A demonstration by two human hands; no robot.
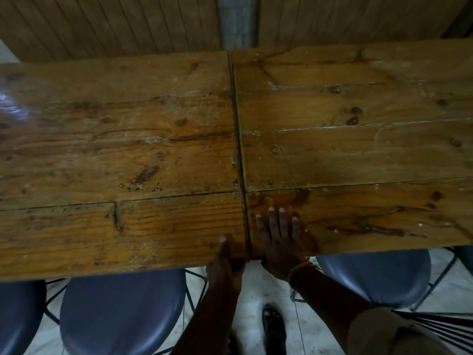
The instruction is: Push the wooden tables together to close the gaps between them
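Two worn wooden tables fill the view side by side. The left table (115, 155) and the right table (358, 149) meet along a thin dark seam (239, 149) running from the far edge to the near edge. My left hand (225, 267) grips the near corner of the left table, thumb on top and fingers hidden under the edge. My right hand (279, 237) lies flat, fingers spread, on the near corner of the right table just beside the seam. A thin bracelet circles my right wrist.
Dark round stools stand under the near edge: one at the left (122, 316), one at the far left (18, 316), one at the right (373, 278). A wood-panelled wall (102, 24) runs behind the tables. My sandalled foot (273, 326) stands on the pale floor.
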